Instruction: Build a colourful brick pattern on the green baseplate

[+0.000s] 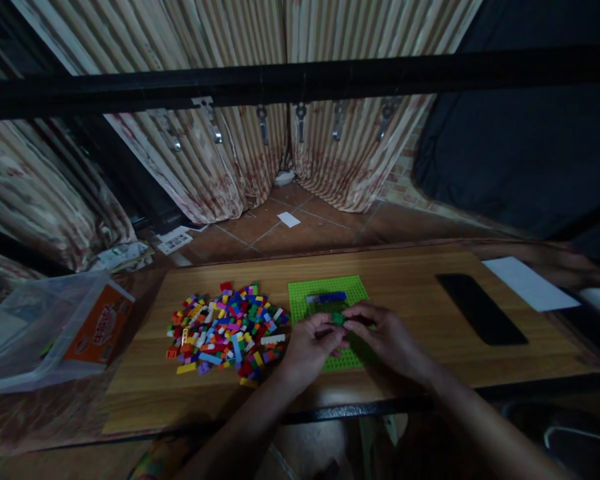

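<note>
Between the fingertips of both hands is a small dark green toy brick (338,319), held above a lime-green studded baseplate (300,291). My left hand (314,341) pinches it from the left, and my right hand (380,328) grips it from the right. A row of blue and grey bricks (330,298) sits on the upper part of the baseplate, just beyond my fingers. Left of the baseplate spreads a loose pile of many-coloured bricks (230,327). My hands hide the middle of the baseplate.
A clear plastic bin (25,373) with an orange label stands left of the wooden board (145,393). To the right lie a black flat slab (480,310) and a white sheet (530,283). A dark bar (260,83) with metal hooks crosses in front of the curtains.
</note>
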Demonstrator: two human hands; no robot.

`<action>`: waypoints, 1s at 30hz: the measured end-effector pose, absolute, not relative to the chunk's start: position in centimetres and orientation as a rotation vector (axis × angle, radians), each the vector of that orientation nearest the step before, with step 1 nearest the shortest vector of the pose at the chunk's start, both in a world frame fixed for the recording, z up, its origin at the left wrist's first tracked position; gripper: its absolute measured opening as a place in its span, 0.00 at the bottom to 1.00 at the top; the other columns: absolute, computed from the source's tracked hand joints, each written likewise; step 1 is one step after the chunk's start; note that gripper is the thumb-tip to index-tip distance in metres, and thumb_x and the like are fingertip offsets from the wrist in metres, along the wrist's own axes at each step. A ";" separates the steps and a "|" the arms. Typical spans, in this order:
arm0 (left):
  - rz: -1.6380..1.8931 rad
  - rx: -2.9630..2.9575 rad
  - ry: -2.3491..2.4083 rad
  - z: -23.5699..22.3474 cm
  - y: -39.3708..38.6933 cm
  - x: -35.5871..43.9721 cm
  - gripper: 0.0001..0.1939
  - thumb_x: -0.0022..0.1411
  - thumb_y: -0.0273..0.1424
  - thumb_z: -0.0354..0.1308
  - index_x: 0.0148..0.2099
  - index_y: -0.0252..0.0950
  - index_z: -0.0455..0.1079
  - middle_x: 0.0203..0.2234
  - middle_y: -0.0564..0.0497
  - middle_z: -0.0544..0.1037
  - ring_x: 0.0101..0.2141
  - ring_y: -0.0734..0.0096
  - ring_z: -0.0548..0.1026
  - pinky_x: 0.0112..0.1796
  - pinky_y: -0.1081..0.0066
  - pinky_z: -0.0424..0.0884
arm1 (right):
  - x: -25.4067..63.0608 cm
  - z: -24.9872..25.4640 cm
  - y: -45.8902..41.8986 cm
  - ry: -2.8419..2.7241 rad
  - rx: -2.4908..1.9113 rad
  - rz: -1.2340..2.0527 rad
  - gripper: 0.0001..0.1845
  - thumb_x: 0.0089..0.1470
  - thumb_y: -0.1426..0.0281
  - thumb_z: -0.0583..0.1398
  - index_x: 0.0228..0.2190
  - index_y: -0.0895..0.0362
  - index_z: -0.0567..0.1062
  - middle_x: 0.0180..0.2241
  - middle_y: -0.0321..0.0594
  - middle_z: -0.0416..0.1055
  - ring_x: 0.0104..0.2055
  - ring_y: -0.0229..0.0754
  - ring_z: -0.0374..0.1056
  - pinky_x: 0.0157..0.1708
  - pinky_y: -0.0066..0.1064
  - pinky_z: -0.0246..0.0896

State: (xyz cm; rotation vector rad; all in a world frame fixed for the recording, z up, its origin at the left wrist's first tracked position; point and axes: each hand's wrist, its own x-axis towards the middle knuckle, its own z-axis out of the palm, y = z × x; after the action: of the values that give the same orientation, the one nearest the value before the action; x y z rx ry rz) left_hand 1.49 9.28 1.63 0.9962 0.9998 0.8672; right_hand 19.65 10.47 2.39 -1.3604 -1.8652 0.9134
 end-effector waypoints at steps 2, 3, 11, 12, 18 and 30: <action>0.874 1.177 1.119 1.0 9.6 0.9 0.12 0.57 0.30 0.56 0.45 0.34 0.68 0.34 0.48 0.78 0.29 0.71 0.77 0.29 0.72 0.71 | 21.1 2.2 10.9 -1.996 -1.426 0.771 0.09 0.57 0.65 0.58 0.36 0.54 0.77 0.36 0.40 0.74 0.38 0.43 0.70 0.39 0.34 0.63; 0.906 1.300 1.197 0.8 9.8 0.5 0.12 0.58 0.29 0.55 0.46 0.34 0.69 0.34 0.48 0.78 0.29 0.71 0.76 0.30 0.71 0.71 | 21.8 2.0 11.0 -2.044 -1.454 0.725 0.09 0.57 0.66 0.57 0.36 0.54 0.77 0.36 0.40 0.74 0.38 0.43 0.70 0.39 0.34 0.62; 0.791 2.185 1.328 0.8 9.9 0.0 0.17 0.63 0.22 0.47 0.52 0.36 0.68 0.45 0.46 0.74 0.46 0.65 0.71 0.49 0.63 0.69 | 22.1 1.6 11.4 -2.314 -1.436 0.687 0.08 0.57 0.73 0.56 0.34 0.53 0.76 0.34 0.38 0.71 0.37 0.41 0.68 0.39 0.33 0.61; 0.755 2.257 1.316 0.6 9.7 0.2 0.18 0.63 0.22 0.46 0.53 0.36 0.67 0.46 0.46 0.73 0.47 0.65 0.70 0.50 0.63 0.68 | 21.8 1.7 11.4 -2.328 -1.438 0.686 0.08 0.57 0.73 0.56 0.34 0.53 0.76 0.34 0.38 0.71 0.37 0.40 0.68 0.38 0.32 0.61; 0.535 2.558 1.261 -0.2 9.2 0.6 0.25 0.59 0.16 0.45 0.58 0.34 0.63 0.51 0.45 0.70 0.49 0.63 0.66 0.52 0.63 0.66 | 21.3 2.1 11.5 -2.373 -1.426 0.672 0.09 0.58 0.72 0.56 0.34 0.53 0.76 0.34 0.38 0.71 0.37 0.40 0.68 0.39 0.32 0.60; 0.233 2.744 1.380 0.1 8.2 1.5 0.27 0.61 0.18 0.45 0.61 0.39 0.61 0.54 0.44 0.68 0.52 0.58 0.64 0.51 0.60 0.65 | 21.3 1.7 11.6 -2.370 -1.362 0.681 0.11 0.59 0.74 0.55 0.30 0.55 0.77 0.32 0.38 0.71 0.35 0.39 0.68 0.37 0.31 0.60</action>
State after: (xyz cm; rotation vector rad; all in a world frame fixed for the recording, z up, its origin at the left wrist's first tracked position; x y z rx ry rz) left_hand 1.49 8.17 0.13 2.7444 1.3801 0.2334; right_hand 21.30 11.60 1.74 -1.3620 -2.3699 0.6809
